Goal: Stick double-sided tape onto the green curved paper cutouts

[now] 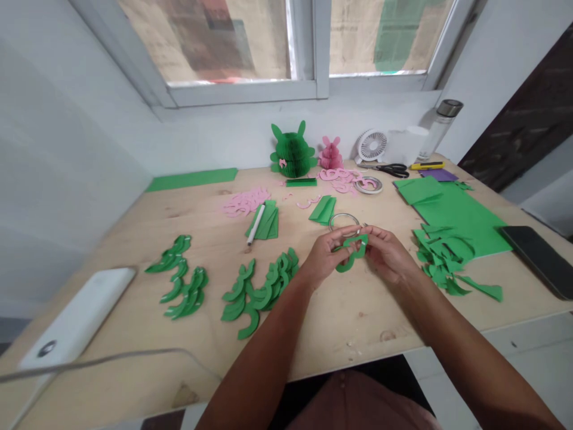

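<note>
Between my two hands, above the table, is a curved green paper cut-out [345, 263]. My left hand [326, 254] pinches its left part between thumb and fingers. At its upper right end, the fingertips of my right hand [385, 251] are closed on the same piece, where a small whitish strip shows. Just behind my fingers lies a roll of tape [344, 221], partly hidden by my hands. To the left, overlapping green paper arcs [264, 286] spread over the wood. Farther left sit more green arcs [185, 292] with whitish strips on them.
Green paper scraps [443, 257] and a green sheet [465, 209] lie right, beside a phone [537, 257]. Behind are a green paper figure [293, 152], pink cut-outs [246, 202], scissors [394, 171] and a small fan [372, 145]. A white device [83, 316] with a cable is left.
</note>
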Action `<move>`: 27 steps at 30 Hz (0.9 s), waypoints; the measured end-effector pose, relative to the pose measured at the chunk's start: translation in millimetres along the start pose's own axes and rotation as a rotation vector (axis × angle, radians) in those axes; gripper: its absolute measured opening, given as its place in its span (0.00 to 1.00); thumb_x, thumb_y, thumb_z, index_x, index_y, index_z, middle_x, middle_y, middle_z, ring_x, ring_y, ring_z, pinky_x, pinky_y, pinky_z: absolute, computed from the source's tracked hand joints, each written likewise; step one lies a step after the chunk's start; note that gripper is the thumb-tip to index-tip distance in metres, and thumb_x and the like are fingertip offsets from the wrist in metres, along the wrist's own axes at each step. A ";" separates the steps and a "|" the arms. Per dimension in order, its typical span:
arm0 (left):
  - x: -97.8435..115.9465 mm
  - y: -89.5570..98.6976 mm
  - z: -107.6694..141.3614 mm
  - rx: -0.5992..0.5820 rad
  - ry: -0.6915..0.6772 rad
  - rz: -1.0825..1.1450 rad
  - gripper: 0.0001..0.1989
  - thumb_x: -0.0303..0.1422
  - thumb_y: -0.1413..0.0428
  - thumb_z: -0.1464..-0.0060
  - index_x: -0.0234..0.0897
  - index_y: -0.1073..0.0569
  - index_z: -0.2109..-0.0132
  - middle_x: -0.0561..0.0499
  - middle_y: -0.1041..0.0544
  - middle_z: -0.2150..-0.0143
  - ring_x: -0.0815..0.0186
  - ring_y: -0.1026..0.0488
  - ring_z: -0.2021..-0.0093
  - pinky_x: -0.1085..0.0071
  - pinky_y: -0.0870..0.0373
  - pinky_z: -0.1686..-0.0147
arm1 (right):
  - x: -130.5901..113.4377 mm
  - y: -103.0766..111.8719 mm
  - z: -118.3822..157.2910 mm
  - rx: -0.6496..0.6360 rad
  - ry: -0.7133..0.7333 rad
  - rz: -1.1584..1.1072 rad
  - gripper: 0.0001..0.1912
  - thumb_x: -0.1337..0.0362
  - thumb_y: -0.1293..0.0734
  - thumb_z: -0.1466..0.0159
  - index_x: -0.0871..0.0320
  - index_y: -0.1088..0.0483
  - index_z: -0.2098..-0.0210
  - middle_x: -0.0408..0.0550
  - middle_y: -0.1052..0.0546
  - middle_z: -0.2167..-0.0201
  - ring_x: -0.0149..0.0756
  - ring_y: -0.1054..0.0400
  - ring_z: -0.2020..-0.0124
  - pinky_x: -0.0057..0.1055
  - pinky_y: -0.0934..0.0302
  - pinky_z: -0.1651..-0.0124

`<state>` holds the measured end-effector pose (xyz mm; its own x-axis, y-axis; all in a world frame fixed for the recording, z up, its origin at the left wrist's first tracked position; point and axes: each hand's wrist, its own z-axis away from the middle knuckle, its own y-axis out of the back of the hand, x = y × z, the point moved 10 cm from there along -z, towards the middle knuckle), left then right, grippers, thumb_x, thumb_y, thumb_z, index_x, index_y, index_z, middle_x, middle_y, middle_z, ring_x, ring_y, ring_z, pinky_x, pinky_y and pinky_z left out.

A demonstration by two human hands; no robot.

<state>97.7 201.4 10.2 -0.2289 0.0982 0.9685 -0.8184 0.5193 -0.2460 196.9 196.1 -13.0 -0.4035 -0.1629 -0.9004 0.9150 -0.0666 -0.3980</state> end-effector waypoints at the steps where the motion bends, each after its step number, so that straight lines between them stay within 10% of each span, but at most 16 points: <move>1: 0.1 -0.3 0.2 -0.001 0.000 -0.002 0.25 0.32 0.40 0.55 0.34 0.28 0.47 0.49 0.26 0.67 0.73 0.36 0.73 0.76 0.41 0.76 | 0.1 0.3 -0.1 -0.001 0.001 0.002 0.08 0.62 0.26 0.52 0.57 0.27 0.75 0.41 0.26 0.78 0.28 0.36 0.75 0.27 0.44 0.69; 17: -4.8 8.2 -1.1 0.066 0.033 -0.071 0.33 0.33 0.40 0.55 0.35 0.36 0.41 0.54 0.28 0.72 0.78 0.43 0.79 0.77 0.48 0.79 | -2.2 10.8 -2.3 0.082 0.032 0.039 0.09 0.62 0.26 0.54 0.58 0.28 0.76 0.39 0.29 0.80 0.26 0.39 0.78 0.26 0.46 0.71; 27: -11.2 46.1 -3.3 0.400 -0.045 -0.084 0.29 0.31 0.41 0.55 0.34 0.33 0.44 0.61 0.38 0.80 0.77 0.44 0.81 0.78 0.46 0.79 | -18.7 13.1 -0.3 0.167 0.193 0.328 0.12 0.57 0.27 0.54 0.57 0.29 0.76 0.44 0.25 0.73 0.30 0.37 0.73 0.27 0.45 0.70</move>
<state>64.3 227.0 -11.9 -0.1684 0.0281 0.9853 -0.9736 0.1517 -0.1707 216.5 198.6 -1.4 -0.0698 -0.0152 -0.9974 0.9769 -0.2033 -0.0652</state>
